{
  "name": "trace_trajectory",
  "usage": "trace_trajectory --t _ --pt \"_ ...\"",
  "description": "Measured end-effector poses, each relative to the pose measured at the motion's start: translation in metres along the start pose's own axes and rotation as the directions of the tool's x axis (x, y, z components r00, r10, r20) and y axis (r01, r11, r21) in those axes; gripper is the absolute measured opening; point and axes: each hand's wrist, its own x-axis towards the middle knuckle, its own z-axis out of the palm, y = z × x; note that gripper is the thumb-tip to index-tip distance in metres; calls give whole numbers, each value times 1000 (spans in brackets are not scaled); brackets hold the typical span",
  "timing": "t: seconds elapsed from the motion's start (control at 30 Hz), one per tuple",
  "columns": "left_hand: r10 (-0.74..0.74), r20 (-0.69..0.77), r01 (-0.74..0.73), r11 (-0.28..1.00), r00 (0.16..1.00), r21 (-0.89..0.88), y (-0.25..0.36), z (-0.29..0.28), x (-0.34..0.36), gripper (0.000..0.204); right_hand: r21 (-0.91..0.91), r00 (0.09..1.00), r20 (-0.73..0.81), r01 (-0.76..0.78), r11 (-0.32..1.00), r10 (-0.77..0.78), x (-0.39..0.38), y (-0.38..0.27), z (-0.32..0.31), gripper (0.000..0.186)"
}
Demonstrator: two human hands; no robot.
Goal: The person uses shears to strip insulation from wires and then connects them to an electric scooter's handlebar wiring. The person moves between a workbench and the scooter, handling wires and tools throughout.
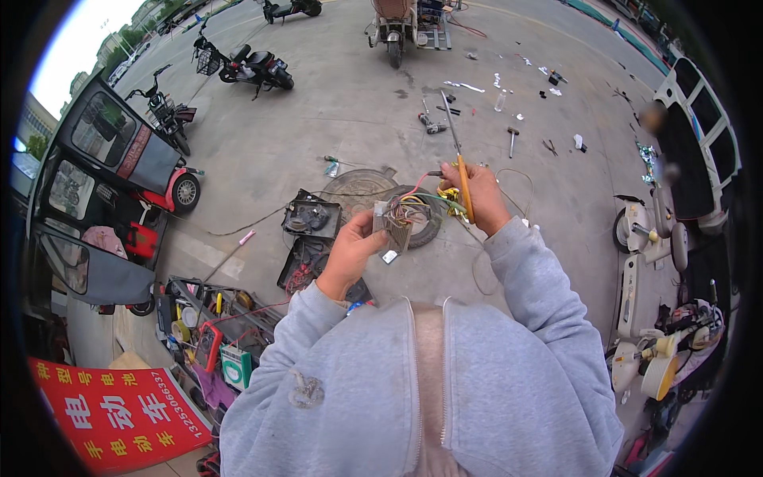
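My left hand (352, 249) grips a finned metal controller box (396, 231) with a bundle of coloured wires coming out of its top. Closed around an orange-handled tool (466, 191) with a long grey blade pointing away from me, my right hand (485, 199) is just right of the box. Whether that tool is a screwdriver or a knife I cannot make out. Pink and green wires (425, 187) run from the box toward my right fingers, which partly hide their ends. Below the hands, a black tyre (429, 226) lies on the ground, partly covered by the box.
An open black tool case (312, 216) and a crate of tools (191, 306) are at left. Ahead lie a power drill (431, 123), a hammer (513, 141), pliers (550, 148) and a bottle (500, 100). A three-wheeler (103, 199) stands left, a white scooter (636, 270) right.
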Motion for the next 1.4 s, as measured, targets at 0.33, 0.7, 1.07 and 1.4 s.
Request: trace_trajectory --t 0.33,0.7,1.07,1.4 --pt "-85 -62 69 969 994 -236 -20 -2 0 29 -4 861 83 504 864 -502 -57 -1 7 19" --pt "-220 79 234 887 972 -399 -13 -8 -2 29 1 917 318 255 967 -242 -25 -2 9 19" --pt "21 -144 -23 1000 989 -14 5 -3 5 27 31 962 97 254 967 -255 -29 -9 22 21" --pt "67 -249 12 954 966 301 7 5 5 26 -388 625 420 779 492 -658 -42 -10 37 58"
